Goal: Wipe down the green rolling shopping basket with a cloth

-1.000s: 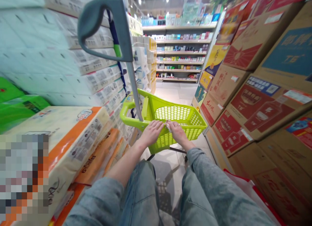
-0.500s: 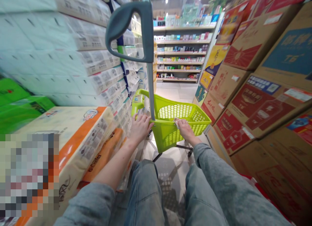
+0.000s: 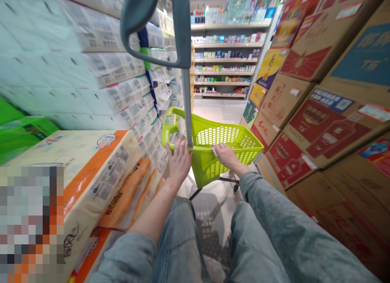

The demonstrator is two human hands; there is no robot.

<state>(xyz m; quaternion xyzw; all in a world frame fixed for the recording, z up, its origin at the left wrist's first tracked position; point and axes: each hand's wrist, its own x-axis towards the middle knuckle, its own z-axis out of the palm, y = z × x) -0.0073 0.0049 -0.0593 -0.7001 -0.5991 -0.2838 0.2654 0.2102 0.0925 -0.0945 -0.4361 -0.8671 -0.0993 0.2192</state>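
A lime-green shopping cart (image 3: 210, 169) with a perforated basket stands in front of me, side-on. A grey pole (image 3: 186, 100) rises from it to a dark grey loop handle (image 3: 181, 39), cut off by the top edge of the view. My left hand (image 3: 179, 161) grips the near rim just left of the pole, fingers laid over the edge. Farther right along that rim, my right hand (image 3: 226, 155) pinches a small white tissue (image 3: 214, 150) and presses it against the green plastic. Most of the tissue is hidden under the fingers.
White plastic-wrapped packs (image 3: 100, 63) are stacked high on the left, with orange-banded packs (image 3: 91, 173) nearer. Cardboard cartons (image 3: 329, 128) wall the right side. Shelves of small goods (image 3: 225, 55) stand beyond a pale tiled floor (image 3: 213, 112). The lower left corner is pixelated.
My right hand has slid left along the rim with the tissue, closer to the pole. My left hand stays by the pole, its fingers pointing more upward. The view has tilted down slightly.
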